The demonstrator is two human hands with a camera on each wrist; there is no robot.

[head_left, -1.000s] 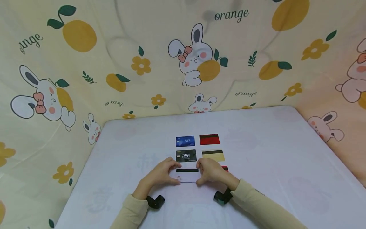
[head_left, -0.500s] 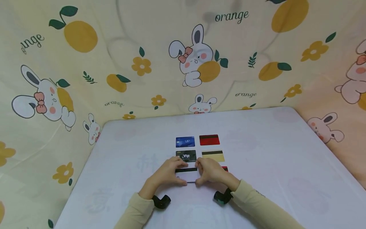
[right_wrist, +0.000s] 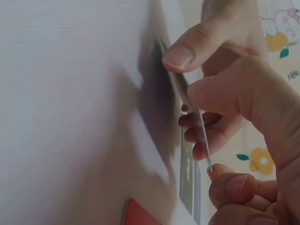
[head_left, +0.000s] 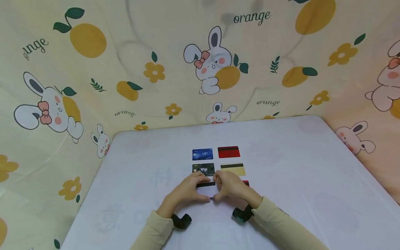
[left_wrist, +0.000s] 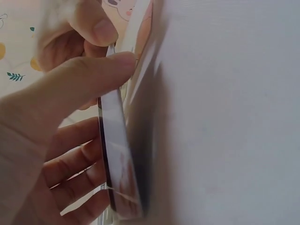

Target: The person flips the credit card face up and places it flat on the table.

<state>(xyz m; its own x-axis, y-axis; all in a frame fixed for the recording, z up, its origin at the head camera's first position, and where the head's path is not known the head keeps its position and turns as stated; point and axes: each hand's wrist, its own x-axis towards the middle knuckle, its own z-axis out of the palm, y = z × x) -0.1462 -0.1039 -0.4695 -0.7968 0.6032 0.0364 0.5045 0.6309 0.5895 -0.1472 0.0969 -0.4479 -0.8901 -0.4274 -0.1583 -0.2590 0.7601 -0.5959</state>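
Black stripes cross the white card [head_left: 208,191] and gold card [head_left: 233,170], a dark one the far right red card [head_left: 229,152]; the far left card [head_left: 202,154] is blue. Rabbits and oranges pattern the cream cloth [head_left: 175,31].

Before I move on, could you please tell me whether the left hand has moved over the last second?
Yes, the left hand has moved to the right, judged against the black Vip card.

- The left hand [left_wrist: 44,117], large at left, held a pale card [left_wrist: 118,150], its thumb across the near face, fingers behind.
- The right hand [left_wrist: 77,28], at the top, pinched the card's upper end.
- The white bench [left_wrist: 234,117], shadowed beside the card, filled the right side.
- Patterned cloth [left_wrist: 18,54] showed at upper left.
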